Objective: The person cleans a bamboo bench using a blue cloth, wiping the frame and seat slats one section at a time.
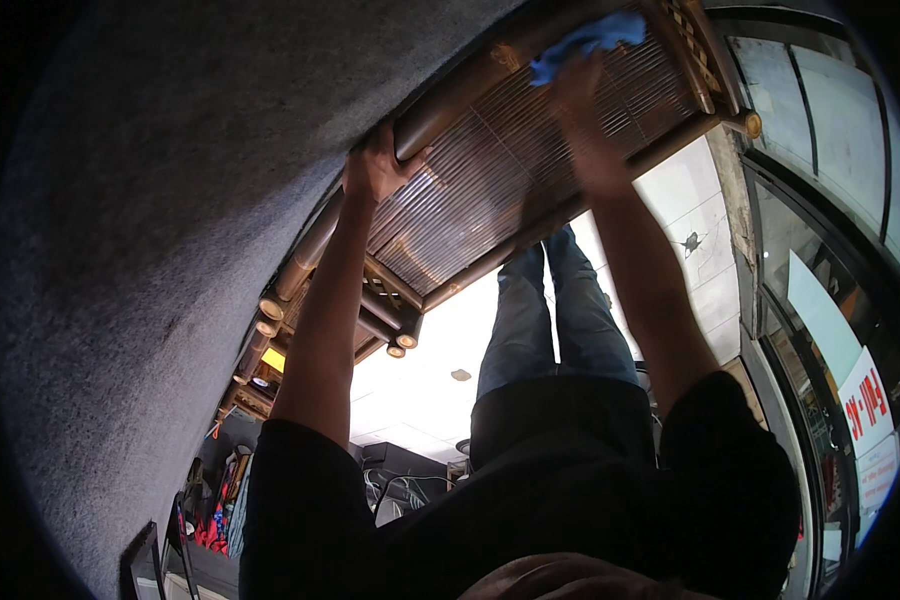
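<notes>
A dark brown bamboo bench (470,190) with a slatted surface and thick round rails stretches ahead of me. My left hand (375,172) is closed round its thick upper rail (450,98), with the thumb lying towards the slats. Farther right, my right hand (576,92) presses a bunched blue cloth (592,42) against the slats near the bench's far end. The right hand is smeared by motion and the cloth hides part of its fingers.
A rough grey wall (140,230) rises close along the left. Glass panels (840,110) and white paper signs (865,400) stand on the right. Beneath lies a white tiled floor (420,390). Cables (405,485) and colourful fabric (232,490) are at the lower left.
</notes>
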`<state>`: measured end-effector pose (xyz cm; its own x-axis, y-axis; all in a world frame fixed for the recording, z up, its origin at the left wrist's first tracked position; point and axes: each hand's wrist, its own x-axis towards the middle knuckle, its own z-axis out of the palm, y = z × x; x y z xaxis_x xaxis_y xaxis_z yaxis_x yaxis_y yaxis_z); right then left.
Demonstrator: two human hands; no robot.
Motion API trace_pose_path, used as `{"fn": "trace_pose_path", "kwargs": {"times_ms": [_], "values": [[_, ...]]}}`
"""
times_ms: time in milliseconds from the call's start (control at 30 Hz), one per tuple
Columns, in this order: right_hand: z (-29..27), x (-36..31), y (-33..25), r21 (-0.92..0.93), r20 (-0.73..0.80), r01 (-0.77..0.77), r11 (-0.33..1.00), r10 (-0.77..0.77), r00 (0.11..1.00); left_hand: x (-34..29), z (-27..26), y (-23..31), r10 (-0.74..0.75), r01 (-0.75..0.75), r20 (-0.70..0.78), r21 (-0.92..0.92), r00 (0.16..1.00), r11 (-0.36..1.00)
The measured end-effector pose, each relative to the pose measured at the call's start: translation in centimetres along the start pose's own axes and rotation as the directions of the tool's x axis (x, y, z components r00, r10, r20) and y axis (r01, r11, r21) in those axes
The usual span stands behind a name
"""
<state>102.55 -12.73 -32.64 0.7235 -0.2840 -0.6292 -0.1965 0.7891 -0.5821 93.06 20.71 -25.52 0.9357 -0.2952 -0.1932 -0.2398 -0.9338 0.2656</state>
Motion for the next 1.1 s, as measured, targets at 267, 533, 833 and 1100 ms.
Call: {"fn": "trace_pose_path", "kwargs": {"times_ms": [267, 533, 833, 1100], "values": [[3.6, -20.3, 13.3, -0.580, 0.130, -0.121, 0.806, 0.238, 0.963, -2.5, 0.1, -2.6, -0.022, 0.022, 0.002, 0.034, 1.000, 0.999], [2.6, -6.9, -2.4, -0.650, 0.299, 0.551, 0.523, -0.491, 0.818, -2.9, -0.2, -2.8, -0.062, 0.058, 0.049, 0.084, 0.997, 0.995], [3.4, 5.1, -6.1, -0.505, 0.836, 0.490, -0.710, -0.261, 0.483, -1.8, 0.6, -1.5, -0.017, 0.015, 0.026, 0.093, 1.000, 0.996], [8.7, -17.8, 11.4, -0.386, 0.897, 0.902, -0.195, 0.147, 0.416, -3.2, 1.4, -4.5, 0.111, -0.106, -0.091, 0.061, 0.990, 0.993]]}}
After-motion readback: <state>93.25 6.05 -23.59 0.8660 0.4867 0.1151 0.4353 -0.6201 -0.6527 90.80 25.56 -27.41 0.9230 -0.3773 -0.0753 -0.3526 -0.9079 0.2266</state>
